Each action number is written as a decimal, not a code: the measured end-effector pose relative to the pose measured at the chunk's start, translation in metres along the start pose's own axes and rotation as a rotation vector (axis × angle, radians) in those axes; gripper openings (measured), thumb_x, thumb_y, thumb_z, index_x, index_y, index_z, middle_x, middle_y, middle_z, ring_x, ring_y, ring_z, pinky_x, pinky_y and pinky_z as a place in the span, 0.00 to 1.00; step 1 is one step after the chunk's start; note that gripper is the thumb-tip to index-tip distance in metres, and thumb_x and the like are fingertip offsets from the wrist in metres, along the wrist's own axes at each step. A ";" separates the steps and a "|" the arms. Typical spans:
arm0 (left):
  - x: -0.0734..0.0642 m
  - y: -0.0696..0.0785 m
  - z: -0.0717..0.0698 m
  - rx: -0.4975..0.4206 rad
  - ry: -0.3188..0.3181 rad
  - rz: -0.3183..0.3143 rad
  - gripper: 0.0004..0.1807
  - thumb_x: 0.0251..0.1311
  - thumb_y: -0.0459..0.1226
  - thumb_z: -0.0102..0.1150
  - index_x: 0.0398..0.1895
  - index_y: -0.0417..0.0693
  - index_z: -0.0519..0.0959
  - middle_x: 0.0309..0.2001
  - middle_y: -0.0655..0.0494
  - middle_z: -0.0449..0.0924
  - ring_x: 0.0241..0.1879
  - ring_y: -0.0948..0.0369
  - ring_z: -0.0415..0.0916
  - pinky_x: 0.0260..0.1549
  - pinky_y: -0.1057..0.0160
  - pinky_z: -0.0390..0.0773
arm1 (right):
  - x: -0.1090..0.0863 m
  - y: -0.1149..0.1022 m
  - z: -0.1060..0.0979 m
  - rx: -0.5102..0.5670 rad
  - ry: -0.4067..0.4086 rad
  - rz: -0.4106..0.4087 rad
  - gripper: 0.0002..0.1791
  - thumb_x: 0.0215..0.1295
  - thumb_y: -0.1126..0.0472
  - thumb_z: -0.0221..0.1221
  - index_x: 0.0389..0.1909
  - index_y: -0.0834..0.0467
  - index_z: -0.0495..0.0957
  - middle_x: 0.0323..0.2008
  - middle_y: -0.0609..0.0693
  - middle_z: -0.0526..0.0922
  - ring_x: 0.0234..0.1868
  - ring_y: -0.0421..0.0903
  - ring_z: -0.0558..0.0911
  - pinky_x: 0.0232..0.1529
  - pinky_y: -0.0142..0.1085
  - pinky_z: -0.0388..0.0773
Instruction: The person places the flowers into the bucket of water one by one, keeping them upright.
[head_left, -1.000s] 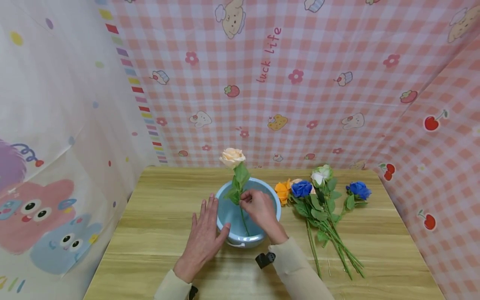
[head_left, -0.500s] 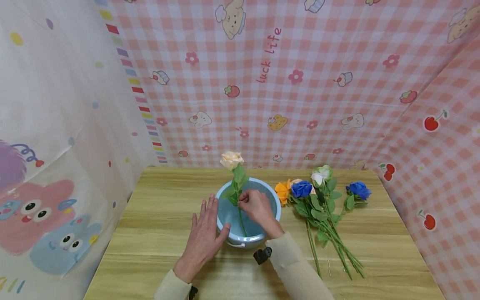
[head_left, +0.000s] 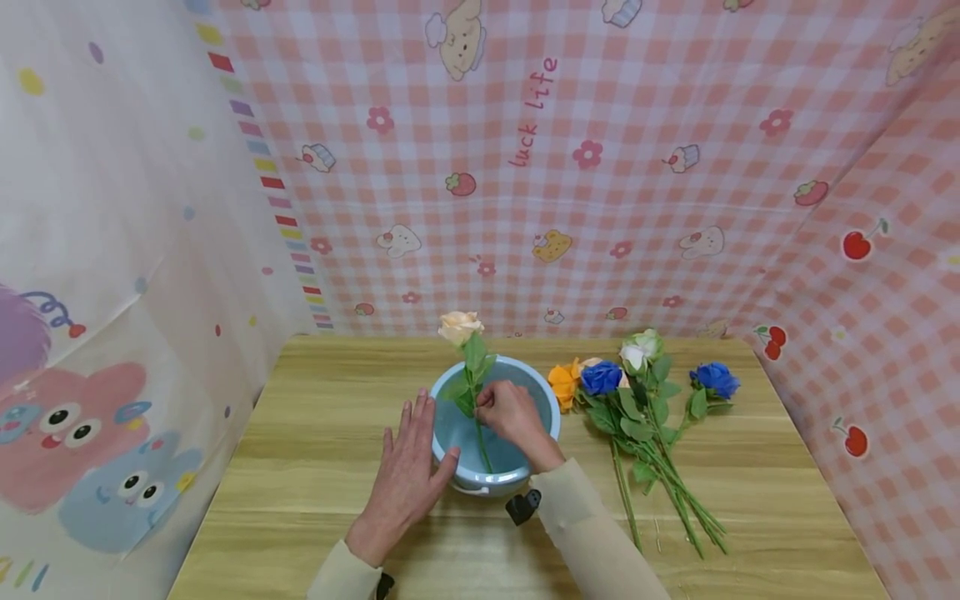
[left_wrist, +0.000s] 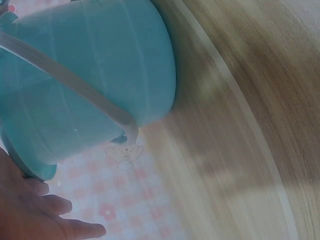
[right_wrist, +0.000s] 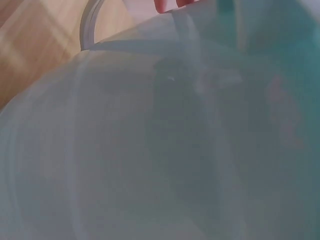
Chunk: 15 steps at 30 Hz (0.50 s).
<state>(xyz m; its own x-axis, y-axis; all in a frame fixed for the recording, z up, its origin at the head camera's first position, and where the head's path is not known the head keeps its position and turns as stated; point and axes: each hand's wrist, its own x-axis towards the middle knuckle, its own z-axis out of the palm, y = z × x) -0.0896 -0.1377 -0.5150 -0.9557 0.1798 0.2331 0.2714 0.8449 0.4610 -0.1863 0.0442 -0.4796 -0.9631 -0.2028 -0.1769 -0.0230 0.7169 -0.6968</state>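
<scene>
A light blue bucket [head_left: 551, 400] stands on the table; its outer wall and grey handle [left_wrist: 75, 82] show in the left wrist view. Inside it, my right hand [head_left: 513, 417] pinches the green stem of a peach rose [head_left: 461, 327], whose bloom rises above the far rim. The stem slants down into the bucket. My left hand [head_left: 408, 471] rests with straight fingers against the bucket's left rim. The bucket's wall [right_wrist: 125, 150] fills most of the right wrist view and hides most of that hand.
Right of the bucket lie several roses: an orange one [head_left: 564, 385], a blue one [head_left: 602, 377], a white one [head_left: 641, 350] and another blue one [head_left: 715, 380]. Their stems point toward the front. Behind the wooden table [head_left: 315, 392] hangs a pink checked cloth [head_left: 495, 108].
The peach rose has sunk lower and shifted slightly left, with the right hand pinching its stem throughout. The left hand stays at the bucket's rim.
</scene>
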 end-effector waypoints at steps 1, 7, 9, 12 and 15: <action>0.000 0.000 0.000 -0.003 -0.001 -0.001 0.44 0.74 0.53 0.51 0.82 0.37 0.51 0.84 0.45 0.44 0.80 0.40 0.46 0.67 0.24 0.54 | 0.000 0.000 0.000 0.002 -0.003 -0.002 0.05 0.60 0.66 0.69 0.38 0.59 0.87 0.28 0.47 0.84 0.28 0.42 0.79 0.29 0.32 0.77; 0.000 -0.001 0.001 0.003 0.008 0.012 0.44 0.74 0.53 0.51 0.82 0.36 0.51 0.83 0.44 0.45 0.80 0.39 0.47 0.67 0.23 0.55 | -0.003 0.001 -0.003 0.009 -0.007 -0.036 0.06 0.60 0.66 0.69 0.38 0.60 0.88 0.29 0.48 0.86 0.28 0.41 0.80 0.30 0.33 0.78; 0.000 -0.001 0.002 0.008 0.013 0.017 0.44 0.74 0.53 0.50 0.82 0.36 0.51 0.83 0.44 0.44 0.79 0.38 0.47 0.67 0.23 0.55 | -0.006 0.001 -0.005 0.016 -0.010 -0.050 0.08 0.60 0.65 0.69 0.40 0.61 0.88 0.30 0.48 0.87 0.30 0.42 0.82 0.32 0.34 0.80; 0.000 -0.002 0.003 0.012 0.025 0.024 0.44 0.74 0.53 0.49 0.82 0.36 0.51 0.83 0.43 0.45 0.79 0.37 0.48 0.66 0.23 0.56 | -0.010 0.001 -0.009 0.043 -0.016 -0.061 0.12 0.61 0.62 0.70 0.45 0.62 0.88 0.35 0.50 0.89 0.36 0.45 0.85 0.39 0.39 0.83; 0.000 -0.003 0.003 0.011 0.034 0.025 0.44 0.74 0.53 0.50 0.82 0.36 0.51 0.83 0.43 0.45 0.79 0.37 0.48 0.66 0.23 0.56 | -0.015 0.002 -0.014 0.083 -0.015 -0.074 0.16 0.63 0.60 0.69 0.50 0.62 0.86 0.43 0.53 0.89 0.45 0.50 0.86 0.48 0.45 0.84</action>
<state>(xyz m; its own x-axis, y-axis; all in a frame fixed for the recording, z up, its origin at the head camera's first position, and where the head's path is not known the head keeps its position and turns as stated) -0.0909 -0.1385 -0.5187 -0.9440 0.1840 0.2738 0.2940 0.8459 0.4450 -0.1756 0.0574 -0.4686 -0.9554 -0.2636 -0.1331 -0.0709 0.6422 -0.7632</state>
